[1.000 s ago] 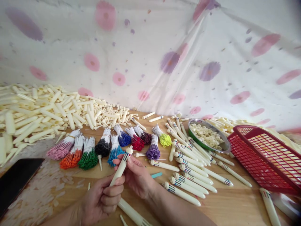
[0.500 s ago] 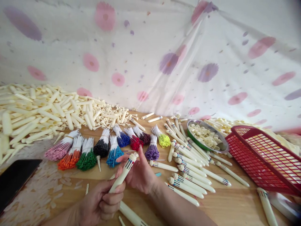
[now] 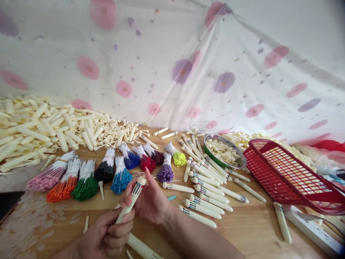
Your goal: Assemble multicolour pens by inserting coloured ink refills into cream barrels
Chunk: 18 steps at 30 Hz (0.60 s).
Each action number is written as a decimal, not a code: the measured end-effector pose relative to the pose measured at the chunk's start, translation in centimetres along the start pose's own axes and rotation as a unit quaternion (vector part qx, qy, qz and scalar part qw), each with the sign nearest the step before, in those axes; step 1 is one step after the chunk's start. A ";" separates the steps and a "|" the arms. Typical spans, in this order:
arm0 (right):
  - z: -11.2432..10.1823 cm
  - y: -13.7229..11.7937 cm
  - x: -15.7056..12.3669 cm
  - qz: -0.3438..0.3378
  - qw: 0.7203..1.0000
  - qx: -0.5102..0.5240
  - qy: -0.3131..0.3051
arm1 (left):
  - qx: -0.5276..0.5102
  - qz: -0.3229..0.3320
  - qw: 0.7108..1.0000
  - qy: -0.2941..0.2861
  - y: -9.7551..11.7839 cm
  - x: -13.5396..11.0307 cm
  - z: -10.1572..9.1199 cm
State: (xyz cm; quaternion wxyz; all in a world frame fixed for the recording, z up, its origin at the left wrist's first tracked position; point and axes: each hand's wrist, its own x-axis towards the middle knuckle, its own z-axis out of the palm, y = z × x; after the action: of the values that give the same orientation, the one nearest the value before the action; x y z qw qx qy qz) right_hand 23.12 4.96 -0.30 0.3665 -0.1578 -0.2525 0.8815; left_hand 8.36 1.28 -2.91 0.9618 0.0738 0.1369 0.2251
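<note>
The view has swung right since the earlier frame, and the left hand [image 3: 107,232] clasps the tilted pen [image 3: 134,197] low, seemingly leaving its top clear for the right hand [image 3: 151,201], cupped behind, thumb spread.

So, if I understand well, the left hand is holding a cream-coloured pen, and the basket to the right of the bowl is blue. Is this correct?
Not quite: the basket is red, not blue, as the head view shows. The left hand is indeed holding a cream-coloured pen, and the basket is to the right of the bowl.
</note>
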 end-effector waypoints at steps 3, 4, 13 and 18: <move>0.3 -0.4 0.0 0.009 1.000 0.005 0.010 | -0.015 0.003 1.000 -0.007 0.4 0.0 0.5; 0.4 -0.4 0.0 0.012 1.000 0.003 0.014 | -0.021 0.009 1.000 -0.007 0.5 0.0 0.5; 0.8 -4.0 -1.7 -0.183 0.931 -0.271 0.161 | 0.148 0.081 0.978 0.125 0.2 0.2 2.7; -1.9 -12.2 -6.7 -0.289 0.583 -0.670 0.358 | 0.342 0.165 0.915 0.140 -0.7 -2.0 6.4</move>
State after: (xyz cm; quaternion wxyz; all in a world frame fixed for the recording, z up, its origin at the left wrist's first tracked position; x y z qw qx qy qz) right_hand 35.48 8.12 5.64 0.4527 -0.5802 -0.6521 0.1819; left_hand 8.82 -0.80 3.47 0.7982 0.3874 0.3245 0.3277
